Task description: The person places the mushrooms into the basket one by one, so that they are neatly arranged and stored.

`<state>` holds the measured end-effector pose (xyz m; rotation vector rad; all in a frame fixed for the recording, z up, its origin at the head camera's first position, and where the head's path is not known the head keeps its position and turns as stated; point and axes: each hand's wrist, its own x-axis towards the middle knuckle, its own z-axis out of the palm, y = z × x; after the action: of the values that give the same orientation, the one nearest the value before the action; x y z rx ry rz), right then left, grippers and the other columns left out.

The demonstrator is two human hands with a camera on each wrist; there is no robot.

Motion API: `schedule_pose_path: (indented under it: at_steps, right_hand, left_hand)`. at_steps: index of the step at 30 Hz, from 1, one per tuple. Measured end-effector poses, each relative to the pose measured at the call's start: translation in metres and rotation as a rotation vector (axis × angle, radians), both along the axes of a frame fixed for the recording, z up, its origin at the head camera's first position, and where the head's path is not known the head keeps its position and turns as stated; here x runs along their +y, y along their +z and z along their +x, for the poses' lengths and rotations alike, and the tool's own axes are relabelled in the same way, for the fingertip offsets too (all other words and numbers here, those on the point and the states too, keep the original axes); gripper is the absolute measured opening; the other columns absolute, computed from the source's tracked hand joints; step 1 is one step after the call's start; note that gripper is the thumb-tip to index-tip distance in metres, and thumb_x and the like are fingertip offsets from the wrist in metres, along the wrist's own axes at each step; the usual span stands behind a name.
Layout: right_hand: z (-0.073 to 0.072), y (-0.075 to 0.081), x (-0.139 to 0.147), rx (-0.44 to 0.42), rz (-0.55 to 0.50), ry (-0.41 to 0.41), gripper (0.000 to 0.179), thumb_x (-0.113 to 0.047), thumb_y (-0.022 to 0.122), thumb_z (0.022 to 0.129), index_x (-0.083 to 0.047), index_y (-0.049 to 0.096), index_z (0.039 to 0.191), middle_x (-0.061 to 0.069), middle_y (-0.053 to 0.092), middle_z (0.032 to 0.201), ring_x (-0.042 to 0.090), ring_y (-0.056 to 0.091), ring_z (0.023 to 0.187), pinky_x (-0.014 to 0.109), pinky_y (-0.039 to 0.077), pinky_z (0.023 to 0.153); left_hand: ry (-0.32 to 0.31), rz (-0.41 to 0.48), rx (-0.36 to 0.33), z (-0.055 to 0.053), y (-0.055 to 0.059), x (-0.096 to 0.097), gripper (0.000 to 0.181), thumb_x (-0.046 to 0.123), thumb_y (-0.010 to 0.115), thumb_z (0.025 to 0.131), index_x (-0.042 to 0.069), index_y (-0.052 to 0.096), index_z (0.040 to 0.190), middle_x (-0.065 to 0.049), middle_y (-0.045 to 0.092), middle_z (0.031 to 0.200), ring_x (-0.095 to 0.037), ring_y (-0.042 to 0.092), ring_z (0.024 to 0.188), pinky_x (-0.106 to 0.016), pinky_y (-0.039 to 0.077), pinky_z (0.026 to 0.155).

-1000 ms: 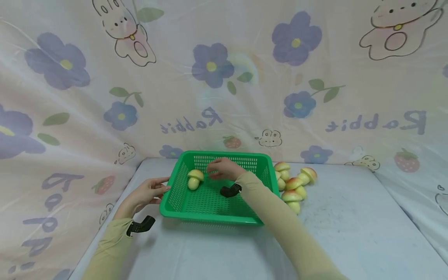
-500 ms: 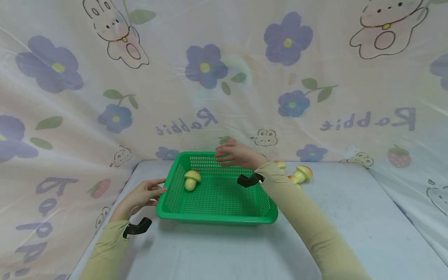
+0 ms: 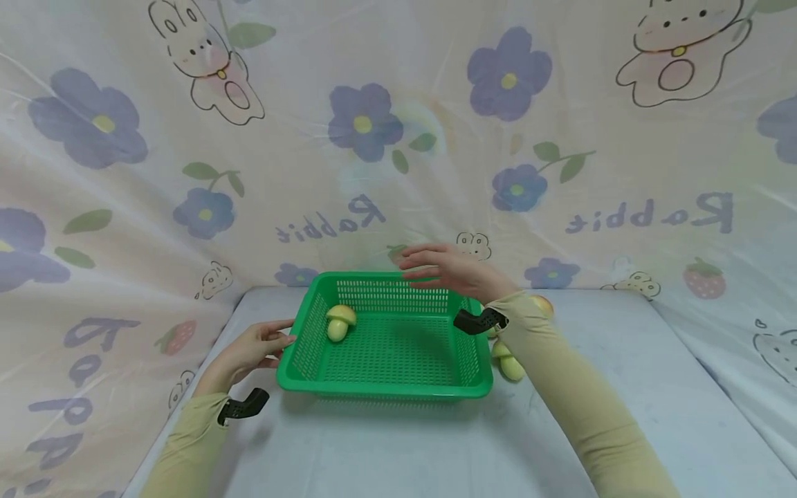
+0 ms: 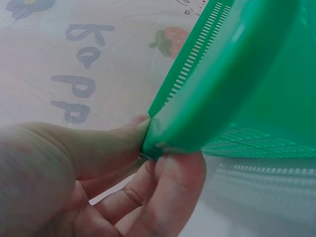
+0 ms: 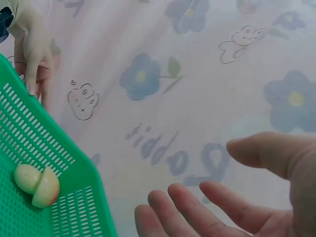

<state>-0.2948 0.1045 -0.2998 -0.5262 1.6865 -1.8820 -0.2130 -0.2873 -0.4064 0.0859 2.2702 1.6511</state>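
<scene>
A green plastic basket (image 3: 386, 389) with slotted walls stands on the white table. Inside it, near its left wall, lies one toy mushroom (image 3: 340, 322) with a yellowish cap and pale stem. My left hand (image 3: 252, 351) pinches the basket's left rim between thumb and fingers, as the left wrist view shows at the green rim (image 4: 207, 106). Above the basket's back right corner, my right hand (image 3: 457, 270) hovers with fingers spread and nothing in them. The right wrist view shows the mushroom (image 5: 45, 190) well apart from my right hand (image 5: 232, 197).
Several more toy mushrooms (image 3: 510, 363) lie on the table (image 3: 610, 387) right of the basket, partly hidden by my right forearm. A patterned curtain (image 3: 436, 138) with flowers and rabbits hangs behind the table and along its sides.
My right hand has risen out of the basket and moved right, toward the mushrooms beside it. The left hand stays at the rim. The mushroom inside the basket has not moved noticeably.
</scene>
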Motion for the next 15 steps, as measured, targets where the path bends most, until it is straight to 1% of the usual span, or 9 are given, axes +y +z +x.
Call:
schedule_pose_path:
  at_steps: [3,5,7,9,12,15]
  right_hand:
    - [0.004,0.004,0.01,-0.002,-0.015,-0.005,0.044,-0.011,0.051,0.101,0.003,0.04,0.141,0.021,0.051,0.133,0.038,0.049,0.121,0.046,0.044,0.097]
    - [0.006,0.006,0.017,-0.004,-0.022,-0.011,0.041,-0.012,0.05,0.101,0.001,0.041,0.139,0.02,0.053,0.131,0.041,0.046,0.124,0.046,0.043,0.098]
    - [0.008,0.007,0.025,-0.002,-0.024,-0.021,0.04,-0.012,0.05,0.101,0.001,0.042,0.139,0.021,0.052,0.132,0.041,0.045,0.125,0.047,0.042,0.099]
    - [0.011,0.009,0.032,0.012,-0.017,-0.033,0.039,-0.013,0.049,0.102,-0.001,0.043,0.138,0.022,0.05,0.134,0.04,0.045,0.125,0.048,0.041,0.1]
    - [0.014,0.01,0.045,0.031,-0.012,-0.046,0.042,-0.015,0.049,0.102,-0.001,0.04,0.14,0.026,0.043,0.139,0.04,0.046,0.125,0.05,0.038,0.102]
    - [0.018,0.008,0.061,0.058,-0.006,-0.052,0.044,-0.018,0.05,0.102,-0.001,0.039,0.141,0.025,0.044,0.138,0.041,0.045,0.126,0.051,0.037,0.103]
  left_hand:
    - [0.002,0.0,-0.003,0.0,0.0,0.0,0.063,0.018,0.059,0.097,0.001,0.028,0.149,-0.012,0.063,0.097,-0.021,0.062,0.078,-0.035,0.056,0.07]
    - [0.003,-0.003,-0.002,0.0,-0.001,0.0,0.064,0.018,0.06,0.097,0.001,0.028,0.149,-0.012,0.062,0.096,-0.021,0.062,0.078,-0.035,0.056,0.07]
    - [0.002,-0.006,0.001,-0.001,-0.001,0.0,0.064,0.018,0.06,0.097,0.001,0.028,0.149,-0.012,0.063,0.095,-0.02,0.062,0.078,-0.034,0.056,0.069]
    - [0.005,-0.01,0.005,-0.001,-0.001,0.0,0.063,0.018,0.06,0.097,0.0,0.028,0.149,-0.011,0.063,0.095,-0.02,0.062,0.078,-0.034,0.056,0.069]
    - [0.008,-0.007,0.003,-0.001,-0.001,0.0,0.063,0.017,0.059,0.097,0.0,0.028,0.149,-0.012,0.063,0.095,-0.021,0.062,0.078,-0.034,0.056,0.069]
    - [0.014,0.005,-0.003,0.0,0.001,0.001,0.062,0.016,0.059,0.097,0.0,0.028,0.149,-0.012,0.063,0.096,-0.021,0.062,0.078,-0.034,0.056,0.069]
